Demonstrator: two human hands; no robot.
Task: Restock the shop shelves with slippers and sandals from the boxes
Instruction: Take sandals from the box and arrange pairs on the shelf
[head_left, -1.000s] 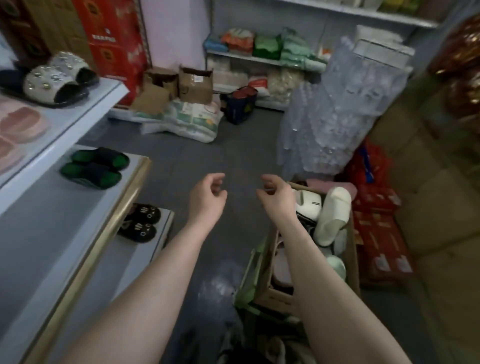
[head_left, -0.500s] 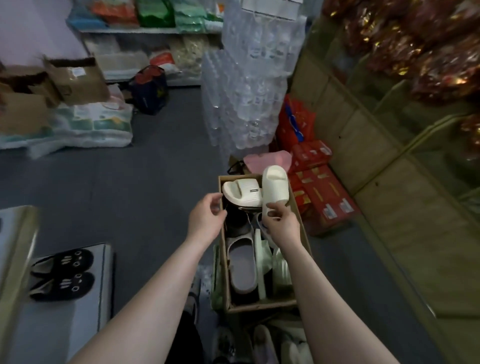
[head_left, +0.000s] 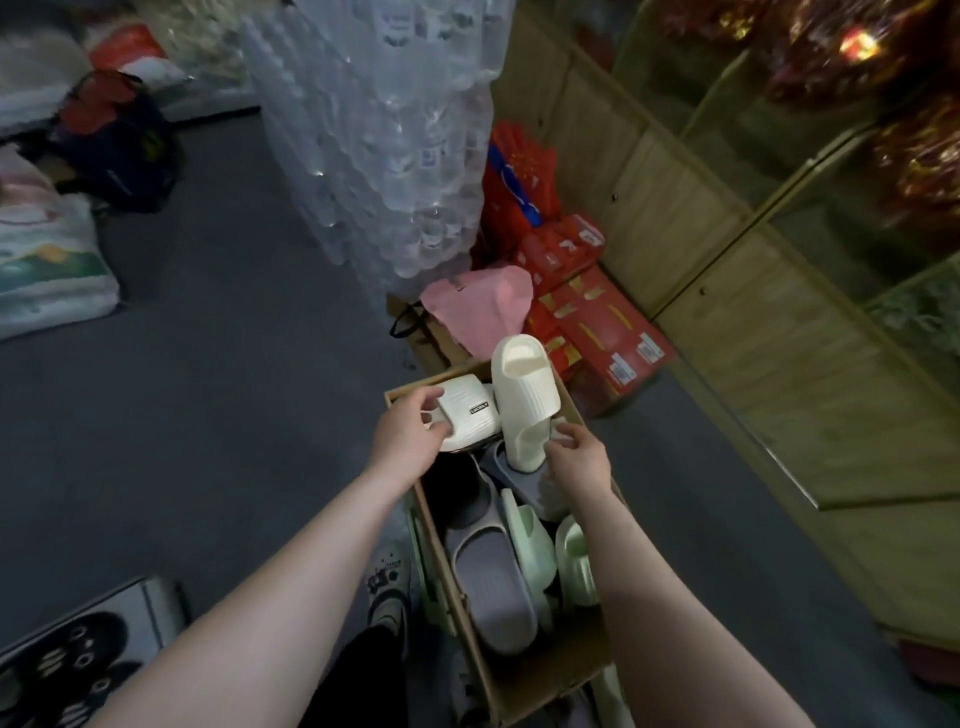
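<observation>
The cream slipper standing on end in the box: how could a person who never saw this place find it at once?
Look at the open cardboard box on the floor before the stacked water bottles. At its far end, beside the right hand, one cream slipper stands upright. Its neighbours, the white slipper and the grey and green ones, lie flat or on edge.

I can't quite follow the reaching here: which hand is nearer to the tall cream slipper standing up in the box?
The right hand: its fingers reach the upright cream slipper at its lower end. The left hand is off to its left, gripping the white labelled slipper.
</observation>
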